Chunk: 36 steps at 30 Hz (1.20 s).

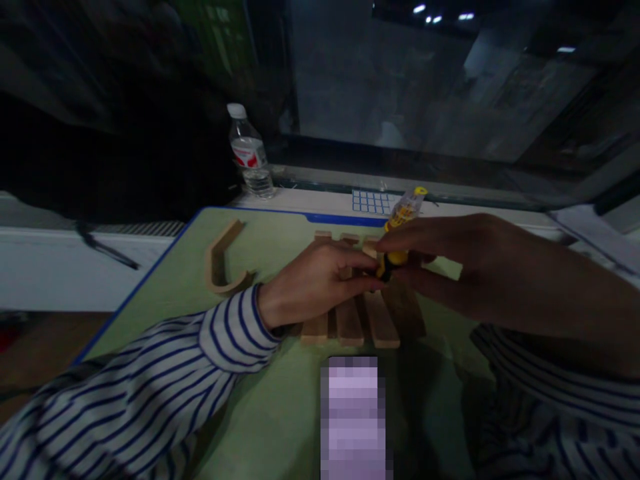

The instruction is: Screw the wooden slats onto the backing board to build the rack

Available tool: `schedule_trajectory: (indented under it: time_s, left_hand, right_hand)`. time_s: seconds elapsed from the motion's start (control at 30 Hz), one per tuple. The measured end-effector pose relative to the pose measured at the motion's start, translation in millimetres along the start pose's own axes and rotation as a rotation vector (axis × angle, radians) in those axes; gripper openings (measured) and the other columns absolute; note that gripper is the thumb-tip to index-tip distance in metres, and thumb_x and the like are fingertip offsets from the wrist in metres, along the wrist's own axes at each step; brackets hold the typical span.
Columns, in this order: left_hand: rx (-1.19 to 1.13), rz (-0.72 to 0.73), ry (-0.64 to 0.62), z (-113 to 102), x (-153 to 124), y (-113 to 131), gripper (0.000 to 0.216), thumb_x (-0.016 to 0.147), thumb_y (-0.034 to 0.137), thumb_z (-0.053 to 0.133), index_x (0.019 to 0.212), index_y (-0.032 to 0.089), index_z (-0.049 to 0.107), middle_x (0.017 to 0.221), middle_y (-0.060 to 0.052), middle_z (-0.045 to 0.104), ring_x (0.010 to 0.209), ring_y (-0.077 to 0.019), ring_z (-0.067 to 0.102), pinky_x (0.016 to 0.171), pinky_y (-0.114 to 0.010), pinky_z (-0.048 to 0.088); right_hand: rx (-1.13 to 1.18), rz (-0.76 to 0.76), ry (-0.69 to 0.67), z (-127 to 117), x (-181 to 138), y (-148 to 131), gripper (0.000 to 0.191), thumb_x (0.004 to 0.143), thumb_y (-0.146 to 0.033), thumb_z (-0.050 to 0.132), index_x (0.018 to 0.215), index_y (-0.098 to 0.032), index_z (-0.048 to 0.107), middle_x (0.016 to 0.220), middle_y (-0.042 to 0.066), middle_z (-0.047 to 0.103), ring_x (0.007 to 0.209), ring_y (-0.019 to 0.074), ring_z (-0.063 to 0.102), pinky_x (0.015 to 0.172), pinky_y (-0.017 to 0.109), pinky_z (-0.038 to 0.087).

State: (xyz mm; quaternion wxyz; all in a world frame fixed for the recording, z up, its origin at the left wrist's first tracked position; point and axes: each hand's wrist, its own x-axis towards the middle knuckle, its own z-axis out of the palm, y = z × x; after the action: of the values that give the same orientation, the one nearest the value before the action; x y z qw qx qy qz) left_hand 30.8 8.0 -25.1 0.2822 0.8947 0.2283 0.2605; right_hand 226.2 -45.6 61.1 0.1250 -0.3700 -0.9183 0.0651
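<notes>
My left hand [313,283] rests on a set of parallel wooden slats [350,320] lying on a green mat [270,393]. Its fingertips pinch at the black lower end of a yellow screwdriver [400,230]. My right hand [450,260] comes in from the right with its fingers closed round the screwdriver's yellow grip. The screwdriver's clear yellow handle top sticks up and away from me. The tool's tip is hidden between my fingers. Both sleeves are striped white and dark blue.
A curved wooden piece [223,263] lies on the mat to the left of the slats. A plastic water bottle [249,152] stands at the back by a window ledge. A small gridded card [373,201] lies behind the mat. A blurred purple patch [354,417] covers the near mat.
</notes>
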Motion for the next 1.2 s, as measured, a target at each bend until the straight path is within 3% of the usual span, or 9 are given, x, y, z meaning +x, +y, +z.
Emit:
schedule_trajectory:
  time_s: [0.27, 0.4, 0.5, 0.7, 0.83, 0.93, 1.0, 1.2]
  left_hand:
    - [-0.088, -0.066, -0.053, -1.6, -0.9, 1.2, 0.02, 0.089, 0.029, 0.057, 0.103, 0.017, 0.067, 0.092, -0.003, 0.069, 0.086, -0.0156, 0.063, 0.081, -0.027, 0.048]
    - [-0.102, -0.084, -0.084, -1.6, -1.8, 2.1, 0.018, 0.09, 0.027, 0.056, 0.1, 0.018, 0.068, 0.091, -0.002, 0.069, 0.083, -0.0146, 0.063, 0.077, -0.025, 0.048]
    - [-0.086, -0.069, -0.103, -1.7, -2.2, 1.3, 0.019, 0.09, 0.026, 0.056, 0.102, 0.019, 0.068, 0.096, -0.003, 0.069, 0.086, -0.0147, 0.063, 0.078, -0.025, 0.049]
    - [-0.09, -0.1, -0.079, -8.9, -10.6, -2.9, 0.023, 0.09, 0.027, 0.056, 0.107, 0.018, 0.068, 0.103, -0.006, 0.07, 0.09, -0.0152, 0.065, 0.081, -0.027, 0.05]
    - [-0.153, -0.177, 0.042, -10.3, -26.3, -15.8, 0.024, 0.091, 0.03, 0.054, 0.105, 0.017, 0.069, 0.1, -0.006, 0.072, 0.087, -0.0156, 0.066, 0.079, -0.027, 0.052]
    - [-0.14, -0.049, 0.177, -4.9, -37.4, -30.9, 0.02, 0.089, 0.027, 0.057, 0.097, 0.015, 0.071, 0.093, -0.008, 0.072, 0.088, -0.0187, 0.066, 0.079, -0.03, 0.052]
    - [-0.206, 0.058, 0.249, 0.8, -42.2, -40.8, 0.026, 0.093, 0.026, 0.048, 0.099, 0.014, 0.07, 0.095, -0.011, 0.071, 0.093, -0.021, 0.064, 0.085, -0.035, 0.051]
    - [-0.232, 0.268, 0.288, 15.1, -46.6, -58.4, 0.033, 0.093, 0.026, 0.04, 0.11, 0.011, 0.064, 0.1, -0.015, 0.07, 0.102, -0.0249, 0.06, 0.085, -0.043, 0.051]
  right_hand:
    - [0.057, 0.039, -0.002, -1.6, 1.4, -2.1, 0.035, 0.086, -0.009, 0.053, 0.115, -0.027, 0.063, 0.109, -0.001, 0.07, 0.091, 0.014, 0.066, 0.077, 0.025, 0.047]
    - [0.039, 0.072, -0.034, -0.9, 0.8, -2.6, 0.022, 0.087, -0.015, 0.053, 0.103, -0.022, 0.066, 0.098, 0.0, 0.072, 0.085, 0.0144, 0.065, 0.071, 0.025, 0.046]
    - [0.061, 0.08, -0.032, 0.7, 0.1, -2.0, 0.02, 0.09, -0.021, 0.052, 0.105, -0.022, 0.065, 0.099, 0.0, 0.071, 0.086, 0.0138, 0.065, 0.074, 0.026, 0.046]
    - [0.114, 0.138, -0.071, 3.1, -2.9, 1.9, 0.021, 0.089, -0.02, 0.051, 0.107, -0.021, 0.063, 0.103, 0.002, 0.069, 0.095, 0.0172, 0.063, 0.085, 0.032, 0.047]
    - [0.16, 0.162, -0.065, 6.7, -6.3, 6.5, 0.02, 0.09, -0.021, 0.052, 0.107, -0.023, 0.062, 0.099, 0.002, 0.069, 0.095, 0.0176, 0.064, 0.087, 0.034, 0.047]
    - [0.201, 0.15, -0.006, 11.5, -8.3, 9.8, 0.027, 0.09, -0.022, 0.053, 0.116, -0.027, 0.058, 0.102, 0.0, 0.068, 0.094, 0.0158, 0.064, 0.085, 0.031, 0.049]
    - [0.238, 0.132, 0.027, 15.6, -8.6, 11.2, 0.03, 0.09, -0.022, 0.054, 0.119, -0.029, 0.056, 0.104, -0.001, 0.067, 0.093, 0.0144, 0.064, 0.083, 0.029, 0.05]
    - [0.322, 0.119, 0.183, 38.1, -8.9, 11.8, 0.03, 0.091, -0.019, 0.052, 0.121, -0.024, 0.052, 0.115, 0.004, 0.064, 0.105, 0.0121, 0.06, 0.086, 0.025, 0.05]
